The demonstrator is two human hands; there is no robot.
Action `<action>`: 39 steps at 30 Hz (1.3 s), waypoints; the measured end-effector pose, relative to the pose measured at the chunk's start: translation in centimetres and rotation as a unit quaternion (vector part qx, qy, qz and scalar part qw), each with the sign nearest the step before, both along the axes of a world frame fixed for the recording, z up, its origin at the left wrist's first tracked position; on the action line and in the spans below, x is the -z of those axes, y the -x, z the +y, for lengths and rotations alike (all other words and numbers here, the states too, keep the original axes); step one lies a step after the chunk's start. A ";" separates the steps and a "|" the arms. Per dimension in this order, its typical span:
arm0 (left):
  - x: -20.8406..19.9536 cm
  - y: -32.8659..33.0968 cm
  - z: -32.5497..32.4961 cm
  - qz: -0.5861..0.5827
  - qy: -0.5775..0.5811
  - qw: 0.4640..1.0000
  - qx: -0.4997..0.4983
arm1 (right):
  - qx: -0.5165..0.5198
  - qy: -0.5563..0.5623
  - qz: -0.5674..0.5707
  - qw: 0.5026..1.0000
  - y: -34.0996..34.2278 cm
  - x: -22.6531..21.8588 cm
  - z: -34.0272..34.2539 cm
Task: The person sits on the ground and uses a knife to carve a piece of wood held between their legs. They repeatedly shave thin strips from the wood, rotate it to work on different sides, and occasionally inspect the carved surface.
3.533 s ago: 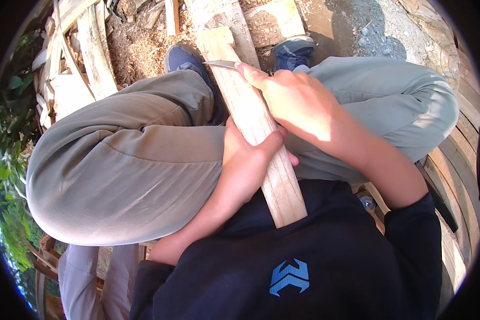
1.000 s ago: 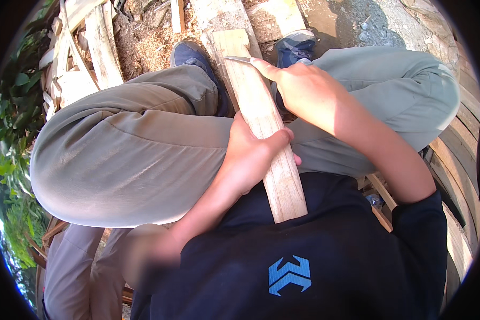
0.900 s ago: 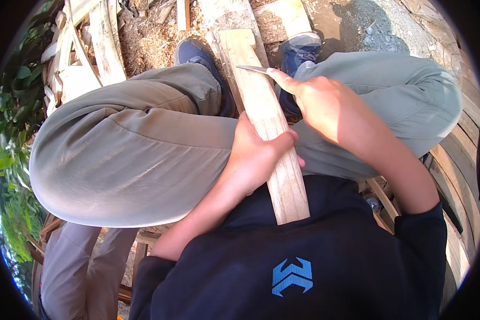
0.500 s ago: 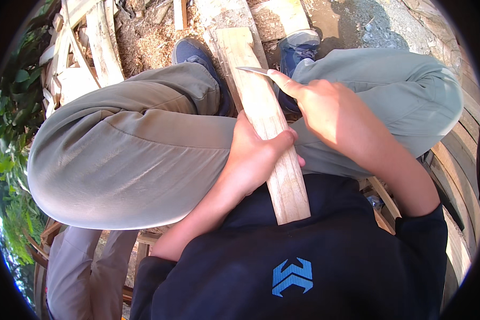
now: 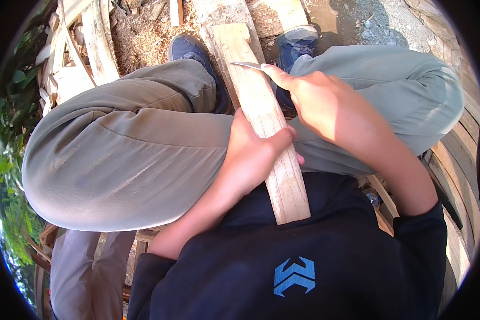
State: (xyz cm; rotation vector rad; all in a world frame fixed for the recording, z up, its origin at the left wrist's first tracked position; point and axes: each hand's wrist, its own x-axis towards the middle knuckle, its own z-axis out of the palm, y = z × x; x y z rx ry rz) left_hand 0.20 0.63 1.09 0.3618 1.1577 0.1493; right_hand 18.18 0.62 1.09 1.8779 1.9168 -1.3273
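A pale wooden board [image 5: 261, 109] slants away from my belly, its near end against my dark shirt and its far part between my shoes. My left hand [image 5: 256, 146] wraps round the board's middle, thumb across the top, some fingertips showing at its right edge. In my right hand [image 5: 309, 98] is a knife [image 5: 246, 64], its handle hidden in my closed fingers. The blade lies across the upper face of the board near the far end, tip pointing left. My right thumb stretches along toward the base of the blade.
My bent knees in grey trousers frame the board, with blue shoes [image 5: 192, 50] beyond. Wood strips [image 5: 97, 42] pile up at the far left beside green leaves. Shavings [image 5: 144, 40] cover the ground ahead. Curved planks [image 5: 461, 160] line the right; another person's trouser legs [image 5: 88, 272] show lower left.
My right hand and the knife have shifted slightly away from me and to the left along the board. My left hand keeps its grip in nearly the same place.
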 end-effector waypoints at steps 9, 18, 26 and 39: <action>0.3 -0.1 -0.1 -0.031 -0.019 0.999 0.011 | -0.003 -0.057 0.037 0.998 1.3 0.9 -0.1; 0.1 -0.2 0.1 -0.026 -0.013 0.999 0.016 | 0.034 -0.050 0.022 0.998 1.4 4.9 0.8; 0.2 0.0 -0.3 0.002 -0.012 1.000 -0.011 | 0.000 -0.008 0.006 1.000 0.4 0.4 -0.7; 0.2 0.0 0.0 0.002 -0.001 1.000 -0.012 | -0.027 0.083 -0.008 0.996 0.3 0.1 2.4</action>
